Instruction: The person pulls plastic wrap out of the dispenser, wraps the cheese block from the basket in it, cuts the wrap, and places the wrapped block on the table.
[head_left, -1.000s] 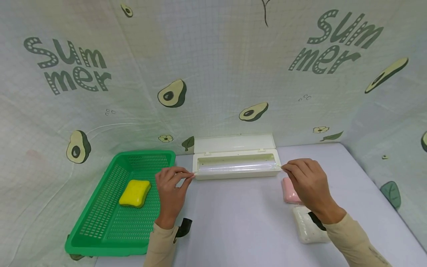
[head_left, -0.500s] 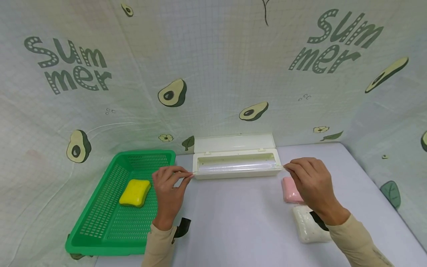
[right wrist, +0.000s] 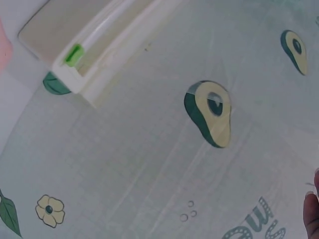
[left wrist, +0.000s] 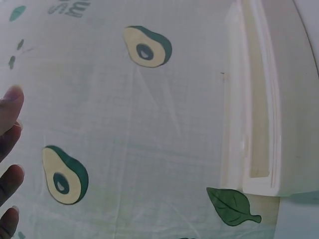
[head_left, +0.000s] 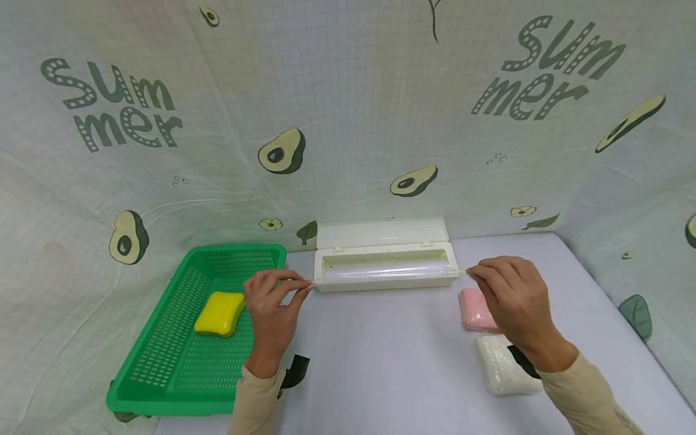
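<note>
In the head view, a white cling film dispenser with its lid raised stands at the back of the table. Inside lies a roll of clear cling film. My left hand pinches the film's edge between thumb and fingertips at the box's front left corner. At the right end, my right hand pinches the other side of the edge, where a thin strand of film shows. Fingertips of the left hand enter the left wrist view's edge; right fingertips show at the right wrist view's edge.
A green basket at the left holds a yellow wrapped block. Beneath the right hand and forearm lie a pink wrapped block and a white one. An avocado-print sheet hangs behind the white table.
Both hands have drifted slightly apart, the left one leftward and the right one rightward, still pinching the film's edge. The box and the wrapped blocks have stayed put.
</note>
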### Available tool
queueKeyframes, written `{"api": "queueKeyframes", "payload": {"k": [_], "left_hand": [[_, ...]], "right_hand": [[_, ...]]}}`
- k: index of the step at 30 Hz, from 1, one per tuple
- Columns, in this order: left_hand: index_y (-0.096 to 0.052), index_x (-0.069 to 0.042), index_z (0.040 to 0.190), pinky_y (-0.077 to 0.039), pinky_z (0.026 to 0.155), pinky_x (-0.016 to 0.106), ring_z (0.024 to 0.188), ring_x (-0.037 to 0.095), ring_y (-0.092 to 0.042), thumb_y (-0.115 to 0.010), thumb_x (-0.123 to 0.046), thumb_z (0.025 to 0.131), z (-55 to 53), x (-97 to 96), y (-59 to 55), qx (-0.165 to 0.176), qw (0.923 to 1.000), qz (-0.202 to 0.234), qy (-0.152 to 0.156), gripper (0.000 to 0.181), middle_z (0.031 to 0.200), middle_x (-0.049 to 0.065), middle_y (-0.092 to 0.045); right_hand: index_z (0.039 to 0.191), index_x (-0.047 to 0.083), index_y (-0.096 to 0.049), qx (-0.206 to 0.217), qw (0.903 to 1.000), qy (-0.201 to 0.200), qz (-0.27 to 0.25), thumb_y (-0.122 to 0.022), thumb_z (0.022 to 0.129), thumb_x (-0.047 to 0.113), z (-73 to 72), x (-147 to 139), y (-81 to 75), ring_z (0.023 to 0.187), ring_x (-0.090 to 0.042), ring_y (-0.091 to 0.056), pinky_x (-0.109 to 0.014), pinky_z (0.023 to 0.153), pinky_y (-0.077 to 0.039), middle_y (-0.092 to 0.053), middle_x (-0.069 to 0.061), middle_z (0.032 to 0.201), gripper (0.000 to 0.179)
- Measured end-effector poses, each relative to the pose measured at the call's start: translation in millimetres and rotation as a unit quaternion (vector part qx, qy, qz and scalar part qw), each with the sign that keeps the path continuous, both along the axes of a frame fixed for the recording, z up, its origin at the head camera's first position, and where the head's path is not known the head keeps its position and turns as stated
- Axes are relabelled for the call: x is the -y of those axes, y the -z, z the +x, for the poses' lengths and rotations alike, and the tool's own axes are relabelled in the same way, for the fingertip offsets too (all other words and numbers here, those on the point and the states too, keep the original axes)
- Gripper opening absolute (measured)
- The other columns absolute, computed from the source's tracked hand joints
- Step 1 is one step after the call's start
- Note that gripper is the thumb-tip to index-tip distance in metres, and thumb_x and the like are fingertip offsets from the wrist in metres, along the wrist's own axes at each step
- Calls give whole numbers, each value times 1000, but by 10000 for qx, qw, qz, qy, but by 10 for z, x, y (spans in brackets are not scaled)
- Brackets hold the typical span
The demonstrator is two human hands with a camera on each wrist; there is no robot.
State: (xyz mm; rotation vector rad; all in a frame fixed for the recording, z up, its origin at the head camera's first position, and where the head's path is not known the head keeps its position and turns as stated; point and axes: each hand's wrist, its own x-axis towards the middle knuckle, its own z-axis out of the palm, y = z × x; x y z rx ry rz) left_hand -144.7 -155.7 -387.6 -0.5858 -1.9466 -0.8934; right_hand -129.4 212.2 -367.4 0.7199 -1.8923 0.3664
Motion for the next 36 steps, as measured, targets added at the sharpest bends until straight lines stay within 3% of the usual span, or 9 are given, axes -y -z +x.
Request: {"api": "queueKeyframes", "payload": {"k": [11, 20, 36], "left_hand": [[-74, -8, 77, -26, 79, 42, 82, 25, -50, -84, -4, 61, 42, 1, -73, -179, 9998, -20, 55, 20, 82, 1, -64], [-74, -9, 76, -25, 80, 42, 82, 25, -49, -77, -21, 76, 71, 1, -138, -315, 9994, 22, 125, 12, 82, 2, -64], [-74, -8, 76, -25, 79, 41, 81, 26, -49, -75, -22, 77, 132, -3, -271, -457, 9988, 41, 180, 14, 81, 3, -64]], "right_hand": [[79, -7, -67, -125, 9998, -105, -147, -51, 95, 9, 47, 11, -73, 68, -36, -54, -41, 60, -36, -62, -17, 75, 27], [78, -7, -67, -279, 9991, -160, -264, -51, 95, 9, 87, 29, -161, 65, -36, -53, -41, 59, -35, -62, -17, 73, 28], [74, -7, -66, -506, 9978, -138, -408, -51, 94, 9, 147, 64, -278, 62, -36, -51, -40, 59, -34, -61, -17, 70, 30]]}}
